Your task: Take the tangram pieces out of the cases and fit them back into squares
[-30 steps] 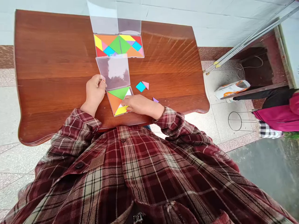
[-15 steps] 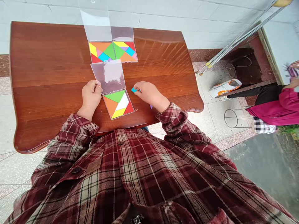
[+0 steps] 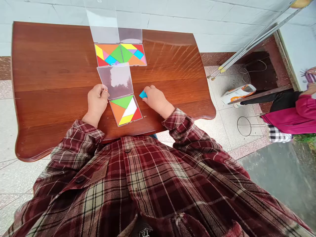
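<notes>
My left hand (image 3: 97, 102) is closed, its fingers pinching the left edge of a clear hinged lid (image 3: 118, 80). That lid belongs to the nearest tangram case (image 3: 126, 110), which lies open on the table. Green, orange, yellow and red pieces fill part of this case, and a white gap shows between them. To the right of the case, my right hand (image 3: 156, 99) pinches a blue tangram piece (image 3: 143, 94) just above or on the tabletop; I cannot tell which. Its fingertips are partly hidden behind the hand.
Two more open tangram cases (image 3: 120, 54) full of coloured pieces stand side by side farther back on the brown wooden table (image 3: 54, 75). A white wall (image 3: 168, 19) runs behind. At right are metal poles (image 3: 244, 46), a white package (image 3: 238, 93) and another person's magenta sleeve (image 3: 303, 110).
My right hand has turned slightly and now shows more of the blue piece. A purple piece earlier visible under my right wrist is now hidden. My left hand stays at the lid.
</notes>
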Demonstrator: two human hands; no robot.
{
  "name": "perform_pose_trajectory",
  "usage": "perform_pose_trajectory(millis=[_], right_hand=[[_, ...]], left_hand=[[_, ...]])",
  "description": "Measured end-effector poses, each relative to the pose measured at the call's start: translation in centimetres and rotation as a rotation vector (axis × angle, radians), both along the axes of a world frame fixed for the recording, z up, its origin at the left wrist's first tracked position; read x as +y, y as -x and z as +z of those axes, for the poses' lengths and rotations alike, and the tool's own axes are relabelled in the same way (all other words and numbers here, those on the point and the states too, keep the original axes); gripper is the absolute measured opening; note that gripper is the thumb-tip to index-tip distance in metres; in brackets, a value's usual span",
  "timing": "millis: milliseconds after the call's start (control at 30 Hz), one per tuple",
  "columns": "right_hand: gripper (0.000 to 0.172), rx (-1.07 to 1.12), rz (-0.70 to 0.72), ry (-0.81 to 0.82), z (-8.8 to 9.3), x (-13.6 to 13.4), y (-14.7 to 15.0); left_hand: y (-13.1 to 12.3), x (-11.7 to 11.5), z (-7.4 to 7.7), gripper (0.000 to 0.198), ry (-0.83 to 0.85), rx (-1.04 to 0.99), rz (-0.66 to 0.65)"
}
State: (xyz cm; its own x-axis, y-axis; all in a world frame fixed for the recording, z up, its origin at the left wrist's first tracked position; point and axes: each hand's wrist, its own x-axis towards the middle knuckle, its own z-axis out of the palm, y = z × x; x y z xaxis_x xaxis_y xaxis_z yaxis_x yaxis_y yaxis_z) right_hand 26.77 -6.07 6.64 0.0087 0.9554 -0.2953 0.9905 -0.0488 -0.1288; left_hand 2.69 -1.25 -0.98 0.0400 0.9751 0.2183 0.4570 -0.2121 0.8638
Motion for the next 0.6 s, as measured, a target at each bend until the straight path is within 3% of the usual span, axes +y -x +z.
perform_pose_trajectory(millis=[200, 400, 600], right_hand=[[0.045, 0.027, 0.005, 0.005, -0.4, 0.2, -0.3], [0.040, 0.086, 0.020, -0.025, -0.9, 0.2, -1.0], [0.036, 0.197, 0.137, -0.090, 0.2, -1.4, 0.6]], left_hand=[[-0.1, -0.1, 0.1, 0.015, 0.006, -0.001, 0.002], [0.0, 0.0, 0.0, 0.008, 0.021, -0.018, -0.002], [0.0, 0.0, 0.0, 0.008, 0.020, -0.023, -0.022]])
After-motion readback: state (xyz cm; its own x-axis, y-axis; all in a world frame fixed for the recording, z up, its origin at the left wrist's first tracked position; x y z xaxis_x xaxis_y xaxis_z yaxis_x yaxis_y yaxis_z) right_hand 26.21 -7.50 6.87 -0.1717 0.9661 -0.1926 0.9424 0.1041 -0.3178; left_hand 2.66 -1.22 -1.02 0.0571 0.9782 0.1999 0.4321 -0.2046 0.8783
